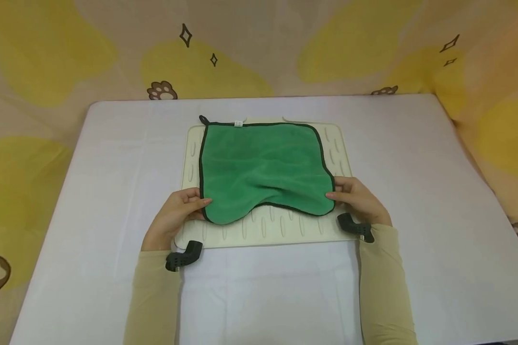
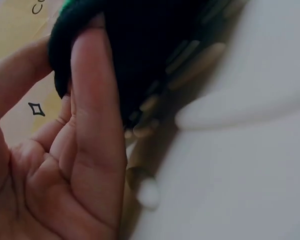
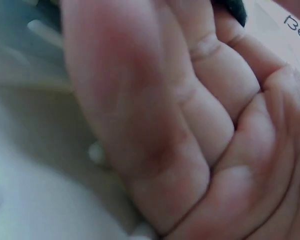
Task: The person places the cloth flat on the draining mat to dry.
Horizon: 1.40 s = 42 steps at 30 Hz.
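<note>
As seen from the head view, have a green towel with black piping [image 1: 263, 158] spread over a cream ridged mat [image 1: 280, 237], nearer the far edge of the white table [image 1: 112, 191] than its near edge, well apart from left and right edges. Can see left hand [image 1: 170, 215] clamped on the towel's left edge, just short of its near-left corner, with thumb on top and fingers underneath. Find towel directly right of that hand, reaching toward the table's far edge. See right hand [image 1: 362, 200] clamped likewise on the right edge, near the near-right corner, with towel to its left. Read near hem as wavy, bowed toward the table's far edge mid-span, with soft folds between the grips. Spot a black loop [image 1: 204, 120] at the corner facing the table's far-left corner, plus a white label [image 1: 238, 124] just right of it. Cannot tell whether towel's near side touches mat or hangs just above. From left wrist view, can confirm dark hem between thumb and fingers. From right wrist view, get mostly blurred thumb, bent fingers and a scrap of black trim. Note tan sleeves [image 1: 153, 297] coming in over the table's near edge.
</note>
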Tool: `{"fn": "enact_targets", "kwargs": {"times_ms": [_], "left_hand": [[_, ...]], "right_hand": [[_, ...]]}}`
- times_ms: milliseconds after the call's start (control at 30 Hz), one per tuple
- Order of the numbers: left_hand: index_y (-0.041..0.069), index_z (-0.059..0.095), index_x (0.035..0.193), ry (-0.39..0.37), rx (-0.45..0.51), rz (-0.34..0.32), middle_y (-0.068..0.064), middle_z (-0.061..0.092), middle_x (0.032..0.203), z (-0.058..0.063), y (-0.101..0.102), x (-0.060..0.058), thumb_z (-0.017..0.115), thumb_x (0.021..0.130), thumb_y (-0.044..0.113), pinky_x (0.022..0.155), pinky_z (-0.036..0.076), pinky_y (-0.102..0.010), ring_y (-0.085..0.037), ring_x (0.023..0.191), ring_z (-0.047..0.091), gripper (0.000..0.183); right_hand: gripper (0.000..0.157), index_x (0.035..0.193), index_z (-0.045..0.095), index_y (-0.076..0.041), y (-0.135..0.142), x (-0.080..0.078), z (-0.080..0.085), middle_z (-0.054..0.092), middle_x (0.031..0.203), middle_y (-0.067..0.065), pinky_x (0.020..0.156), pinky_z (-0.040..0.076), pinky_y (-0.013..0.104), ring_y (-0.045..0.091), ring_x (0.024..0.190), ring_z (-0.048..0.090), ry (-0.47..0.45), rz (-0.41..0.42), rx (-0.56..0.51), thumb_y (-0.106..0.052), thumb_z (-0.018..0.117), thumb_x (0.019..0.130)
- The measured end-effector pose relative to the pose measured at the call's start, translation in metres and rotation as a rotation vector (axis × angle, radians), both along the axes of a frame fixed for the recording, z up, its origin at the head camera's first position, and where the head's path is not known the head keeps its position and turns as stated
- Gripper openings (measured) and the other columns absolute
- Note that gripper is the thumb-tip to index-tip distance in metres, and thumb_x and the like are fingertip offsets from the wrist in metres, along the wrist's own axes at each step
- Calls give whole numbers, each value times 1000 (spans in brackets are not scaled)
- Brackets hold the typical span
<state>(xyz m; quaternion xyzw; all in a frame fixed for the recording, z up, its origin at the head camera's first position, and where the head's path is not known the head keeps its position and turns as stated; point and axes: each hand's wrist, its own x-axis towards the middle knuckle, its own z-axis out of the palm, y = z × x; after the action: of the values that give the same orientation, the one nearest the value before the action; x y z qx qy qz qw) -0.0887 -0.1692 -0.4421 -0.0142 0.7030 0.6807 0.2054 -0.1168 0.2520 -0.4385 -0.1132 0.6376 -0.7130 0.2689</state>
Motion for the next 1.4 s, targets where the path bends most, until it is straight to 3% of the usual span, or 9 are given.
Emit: {"fn": "enact_targets", "kwargs": {"times_ms": [133,233,333,400,567,800,1067,1267,1400], "left_hand": [[-2,60,91,11,18,-12,4,65,73,1,-3,1,61,91,5,59,54,-24,-8,63,61,7],[-2,61,92,1,13,-19,4,65,73,2,-4,1,61,91,4,59,54,-24,-8,62,61,6],[-2,60,92,-12,-5,-28,4,65,69,4,-6,2,61,90,4,58,54,-24,-8,58,60,6],[-2,59,91,-20,-18,-38,3,65,67,4,-7,2,61,90,4,59,54,-25,-9,56,60,6],[-4,55,88,-22,-59,-73,3,61,61,5,-10,1,61,90,4,61,55,-26,-11,54,61,10],[-4,54,85,8,-88,-128,2,59,57,5,-14,1,63,88,3,58,53,-24,-11,50,60,12],[-2,54,83,2,-98,-184,3,58,54,4,-17,2,64,87,2,61,51,-22,-9,46,56,11],[0,50,79,-2,-103,-198,4,53,51,4,-19,2,64,87,2,50,45,-21,-8,45,53,16],[0,48,78,-13,-108,-203,6,47,49,5,-20,2,65,86,1,53,48,-23,-9,47,55,19]], "right_hand": [[23,109,64,-1,1,0,0,70,96,9,69,55,27,16,82,66,-24,-23,-55,7,54,90],[21,108,64,-1,1,0,2,70,90,9,58,55,27,17,71,67,-39,-32,-68,7,54,91],[9,92,62,-2,-2,0,6,66,73,4,51,52,26,14,57,63,-35,-43,-3,5,57,90],[8,84,57,-3,-3,1,10,63,67,2,50,51,26,13,52,59,-19,-52,104,1,61,89],[26,80,44,2,1,4,21,64,67,6,54,55,33,17,53,62,-2,-49,349,-6,67,87],[35,74,35,-3,3,5,29,50,58,5,60,56,36,25,57,64,58,27,519,-6,67,86],[39,70,32,-7,3,6,35,46,54,2,64,52,29,27,57,65,89,111,605,-6,68,85],[42,69,29,-8,5,6,35,40,52,-2,67,50,27,28,57,65,110,136,615,-6,68,85],[42,69,29,-8,7,6,33,40,52,-2,68,48,25,28,57,66,125,157,616,-6,68,85]]}}
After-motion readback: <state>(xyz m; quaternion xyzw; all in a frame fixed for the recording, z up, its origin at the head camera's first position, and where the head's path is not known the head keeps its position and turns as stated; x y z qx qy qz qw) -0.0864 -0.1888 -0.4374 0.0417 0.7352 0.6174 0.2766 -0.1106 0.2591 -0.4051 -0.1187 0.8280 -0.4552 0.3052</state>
